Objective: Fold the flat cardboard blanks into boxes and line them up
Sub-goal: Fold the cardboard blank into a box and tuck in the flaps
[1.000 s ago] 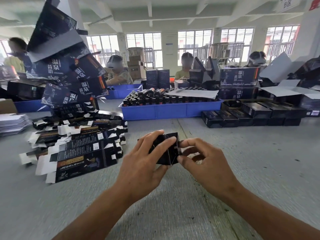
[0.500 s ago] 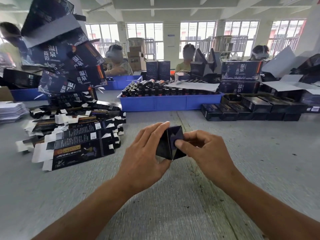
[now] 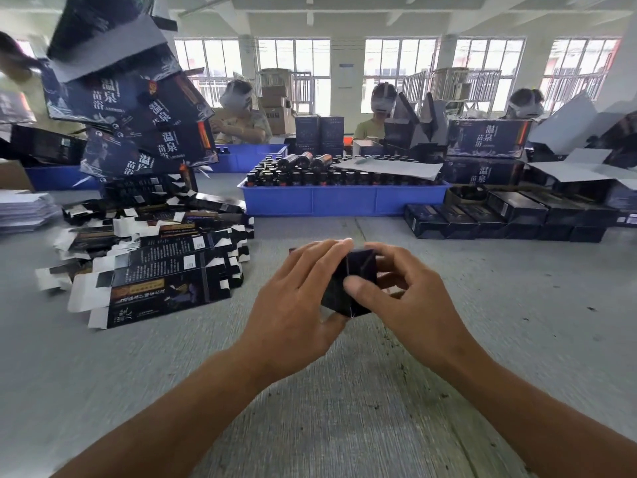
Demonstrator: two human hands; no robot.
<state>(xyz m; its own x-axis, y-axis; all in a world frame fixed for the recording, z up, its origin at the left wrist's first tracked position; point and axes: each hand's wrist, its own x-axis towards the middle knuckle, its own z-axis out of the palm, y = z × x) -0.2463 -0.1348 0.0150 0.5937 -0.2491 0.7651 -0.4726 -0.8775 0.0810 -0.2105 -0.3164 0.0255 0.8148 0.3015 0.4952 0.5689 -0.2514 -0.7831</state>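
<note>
Both hands hold one small dark box (image 3: pixel 355 281) above the grey counter (image 3: pixel 517 322): left hand (image 3: pixel 296 305) wraps its side, right hand (image 3: pixel 413 298) pinches its end flap (thumb on top).

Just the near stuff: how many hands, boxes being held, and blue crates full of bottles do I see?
Hands: 2, left hand and right hand
Held box: 1
Blue crate of bottles: 1
Total: 4

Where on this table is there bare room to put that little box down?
Bare grey table lies right of the hands, in front of the row of folded boxes. Crowded: the pile of flat blanks on the left, the blue crate behind.
</note>
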